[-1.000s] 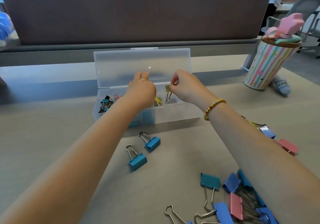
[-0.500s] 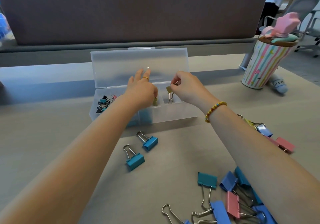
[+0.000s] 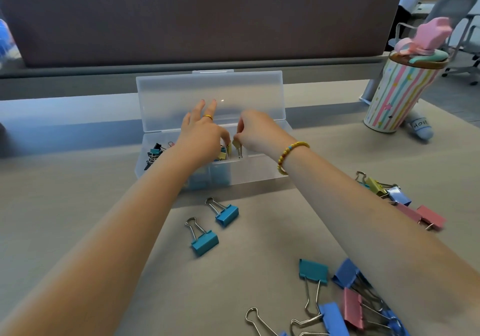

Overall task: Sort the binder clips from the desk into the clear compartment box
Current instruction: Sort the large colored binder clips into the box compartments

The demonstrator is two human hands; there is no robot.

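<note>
1. Clear compartment box [image 3: 254,172] standing open near the back of the worktop [image 3: 65,205], lid upright behind it.
2. Left hand [image 3: 205,134] reaching over the middle compartment, thumb and forefinger pinching a small yellow clip [image 3: 228,147], the other fingers spread out straight toward the lid.
3. Right hand [image 3: 255,133] just beside it, fingertips pinched on a second yellow clip [image 3: 237,146], wire handles hanging down into the box.
4. Small dark and teal clips [image 3: 154,152] heaped in the left compartment; blue clips showing through the front wall of the middle one.
5. Two teal binder clips [image 3: 205,242] lying on the worktop in front of the box, between the forearms.
6. Pile of blue, pink and teal clips [image 3: 348,299] at the near right; another group of yellow, blue and pink ones [image 3: 400,199] beyond the right forearm.
7. Striped cup [image 3: 397,96] at the far right.
</note>
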